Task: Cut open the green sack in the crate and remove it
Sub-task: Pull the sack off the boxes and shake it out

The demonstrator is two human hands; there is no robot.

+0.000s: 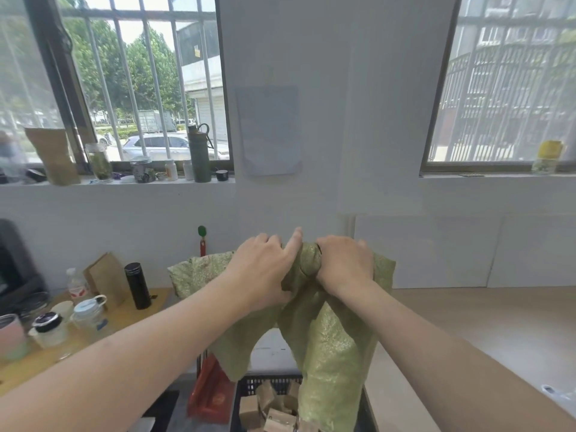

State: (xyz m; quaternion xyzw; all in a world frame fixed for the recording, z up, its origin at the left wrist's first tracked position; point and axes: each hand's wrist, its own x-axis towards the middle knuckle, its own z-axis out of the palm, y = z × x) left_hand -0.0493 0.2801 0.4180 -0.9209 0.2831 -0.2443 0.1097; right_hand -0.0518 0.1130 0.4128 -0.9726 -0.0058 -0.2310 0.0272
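Note:
The green woven sack [330, 353] hangs raised in front of me, bunched at its top and draping down into the black crate [274, 383] at the bottom of the view. My left hand [261, 266] grips the bunched top from the left, index finger stretched out. My right hand [343, 266] clutches the same bunch from the right. Several brown wooden blocks [271, 410] lie loose in the crate under the sack's lower end. No cutting tool is in view.
A wooden table [40, 357] at the left holds a black flask [137, 285], jars, cups and a paper bag. A red dustpan [209, 391] leans beside the crate. A light wooden worktop [483, 325] lies to the right. The white wall stands close ahead.

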